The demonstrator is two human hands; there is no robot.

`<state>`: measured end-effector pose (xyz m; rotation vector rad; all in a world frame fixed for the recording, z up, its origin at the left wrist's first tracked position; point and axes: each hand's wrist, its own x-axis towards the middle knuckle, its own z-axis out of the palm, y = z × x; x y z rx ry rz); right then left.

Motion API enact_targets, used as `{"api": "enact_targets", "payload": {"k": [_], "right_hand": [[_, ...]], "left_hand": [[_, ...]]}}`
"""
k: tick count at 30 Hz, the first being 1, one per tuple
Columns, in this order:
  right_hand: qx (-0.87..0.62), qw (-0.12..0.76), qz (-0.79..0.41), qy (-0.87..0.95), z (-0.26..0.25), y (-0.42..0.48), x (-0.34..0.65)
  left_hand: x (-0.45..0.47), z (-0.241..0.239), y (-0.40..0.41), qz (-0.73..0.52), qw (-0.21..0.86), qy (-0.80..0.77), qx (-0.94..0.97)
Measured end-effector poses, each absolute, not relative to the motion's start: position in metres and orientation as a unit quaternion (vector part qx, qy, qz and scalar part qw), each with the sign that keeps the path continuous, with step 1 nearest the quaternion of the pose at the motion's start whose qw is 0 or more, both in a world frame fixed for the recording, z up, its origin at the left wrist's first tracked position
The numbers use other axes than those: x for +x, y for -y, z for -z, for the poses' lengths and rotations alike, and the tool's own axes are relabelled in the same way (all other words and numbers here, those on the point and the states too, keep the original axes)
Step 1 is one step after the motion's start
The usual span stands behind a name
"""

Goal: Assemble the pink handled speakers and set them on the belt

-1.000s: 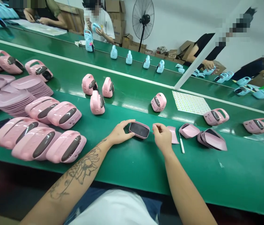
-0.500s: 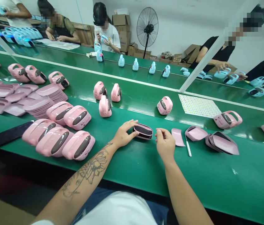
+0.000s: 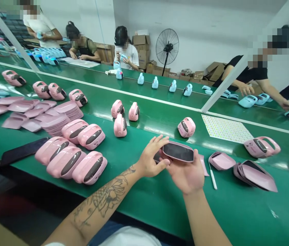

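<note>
My right hand is turned palm up, its fingers closed around a shallow pink-rimmed shell with a dark inner face. A dark-faced pink case shows just behind the shell, mostly hidden by it and my hands. At that case's left end is my left hand, fingers on the far side and thumb on the near side, fingertips close to the shell's left corner. To the right lie a curved pink panel, a white-handled tool and stacked pink shells.
More stacked shells lie farther right. Pink handled cases and piled pink covers fill the left, beside a black flat slab. A sticker sheet lies beyond a pink case. Co-workers handle blue cases across the bench.
My right hand has turned from a closed, palm-down pose to palm up, and the pink-rimmed shell now shows in it. The whole view has shifted. A co-worker's hand at right reaches farther out.
</note>
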<state>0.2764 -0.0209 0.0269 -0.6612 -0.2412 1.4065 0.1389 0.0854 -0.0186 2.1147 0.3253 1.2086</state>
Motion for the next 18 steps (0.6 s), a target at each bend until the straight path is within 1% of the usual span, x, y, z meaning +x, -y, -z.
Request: {"api": "enact_targets", "payload": {"k": [2,4,8,10,13,18], "right_hand": [[-0.285,0.727,-0.617,0.092,-0.020,0.015,0.291],[-0.279,0.754,-0.590,0.081,-0.008,0.009,0.304],[-0.274,0.767,-0.575,0.082,0.015,0.002,0.315],[-0.275,0.754,-0.589,0.093,0.021,0.001,0.314],[-0.284,0.740,-0.597,0.125,0.023,0.000,0.311],[-0.303,0.740,-0.579,0.159,0.024,0.005,0.314]], "left_hand": [[0.151,0.017,-0.110,-0.477,0.356,-0.230,0.770],[0.165,0.016,-0.147,-0.522,0.346,-0.402,0.668],[0.191,0.013,-0.225,-0.539,0.326,-0.549,0.549],[0.199,0.012,-0.252,-0.532,0.329,-0.589,0.512],[0.204,0.007,-0.271,-0.523,0.343,-0.619,0.475],[0.206,-0.013,-0.257,-0.527,0.385,-0.631,0.419]]}}
